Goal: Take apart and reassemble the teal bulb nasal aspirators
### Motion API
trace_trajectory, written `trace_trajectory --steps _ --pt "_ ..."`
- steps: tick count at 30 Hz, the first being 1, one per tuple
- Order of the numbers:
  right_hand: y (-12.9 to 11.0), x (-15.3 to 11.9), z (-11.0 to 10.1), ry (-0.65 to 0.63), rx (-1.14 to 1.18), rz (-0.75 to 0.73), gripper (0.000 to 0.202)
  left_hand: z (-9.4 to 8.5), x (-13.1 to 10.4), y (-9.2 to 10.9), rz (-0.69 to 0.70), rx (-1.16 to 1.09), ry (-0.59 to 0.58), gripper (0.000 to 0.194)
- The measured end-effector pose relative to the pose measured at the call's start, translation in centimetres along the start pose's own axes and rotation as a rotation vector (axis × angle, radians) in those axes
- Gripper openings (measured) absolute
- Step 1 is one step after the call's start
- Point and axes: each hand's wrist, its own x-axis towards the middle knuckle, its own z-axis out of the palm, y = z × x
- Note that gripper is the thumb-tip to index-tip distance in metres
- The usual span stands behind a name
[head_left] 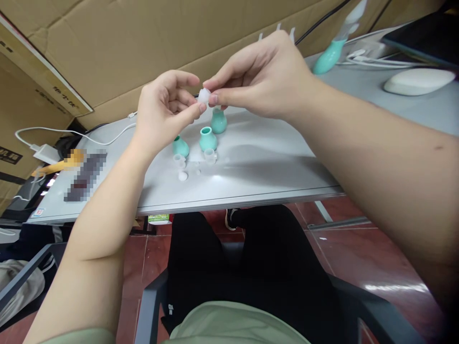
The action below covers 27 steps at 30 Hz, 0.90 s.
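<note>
Between both hands, above the desk, is a small translucent white plastic piece (pixel 204 96). My right hand (pixel 263 79) pinches it from the right between thumb and fingertips. My left hand (pixel 170 102) has its thumb against the piece's lower left side, the other fingers curled loosely apart from it. Below stand a teal bulb (pixel 218 122) just under the right fingertips, a second teal bulb (pixel 208 139) with its round mouth upward, and a third teal bulb (pixel 180 147) partly hidden by my left hand. Clear plastic cups (pixel 210 156) and a small white disc (pixel 182 176) lie in front.
An assembled teal bulb with a clear nozzle (pixel 330 55) stands at the back right, near a white computer mouse (pixel 419 81) and cables. A white charger (pixel 46 154) and a blurred dark object (pixel 86 177) are at left. Cardboard (pixel 143 43) lines the desk's back.
</note>
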Motion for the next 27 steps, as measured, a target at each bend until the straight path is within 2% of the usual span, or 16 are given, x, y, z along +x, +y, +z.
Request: trace_trajectory --steps 6,11,20,27 --pt "-0.4 -0.2 0.3 0.035 -0.110 -0.023 0.013 0.0 -0.5 1.1 0.041 0.027 -0.019 0.020" --pt "-0.9 -0.3 0.6 0.021 -0.096 -0.046 0.012 0.1 -0.6 1.5 0.017 0.088 0.005 0.018" --pt "-0.8 -0.3 0.8 0.060 -0.137 0.040 0.015 0.3 0.0 1.4 -0.075 0.062 0.027 0.017" --pt "-1.0 -0.1 0.9 0.074 -0.054 0.027 0.018 0.2 0.0 1.5 -0.045 0.011 0.027 0.012"
